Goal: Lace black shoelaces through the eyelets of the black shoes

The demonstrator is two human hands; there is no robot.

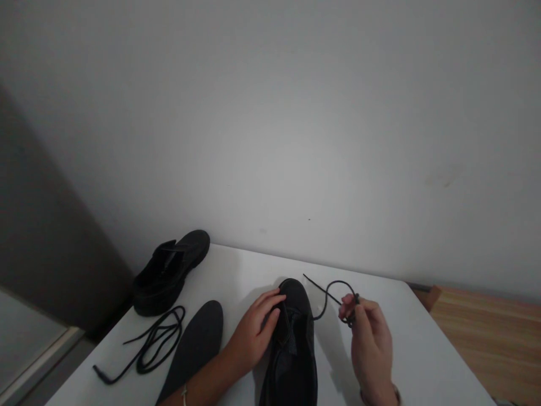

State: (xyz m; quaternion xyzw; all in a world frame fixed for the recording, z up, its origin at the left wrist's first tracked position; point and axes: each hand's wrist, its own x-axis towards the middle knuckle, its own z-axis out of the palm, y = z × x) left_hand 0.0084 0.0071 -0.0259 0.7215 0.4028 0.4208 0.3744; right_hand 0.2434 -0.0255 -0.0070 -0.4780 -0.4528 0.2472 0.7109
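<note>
A black shoe (291,361) lies on the white table with its toe pointing away from me. My left hand (257,330) holds it from the left, fingertips on the front near the toe and thumb by the raised flap. To the right, my right hand (367,330) pinches a thin black shoelace (338,283) just above the table. The lace loops from the shoe's right side up to my fingers, and a loose tip sticks out to the far left of the hand. What part of it sits between the fingertips is partly hidden.
Another black shoe (171,270) stands at the table's back left corner. In front of it lies a second, coiled black shoelace (156,344). A dark insole (200,338) rests beside my left forearm. A wall (296,141) rises behind the table (422,349); a wooden surface (486,338) is at right.
</note>
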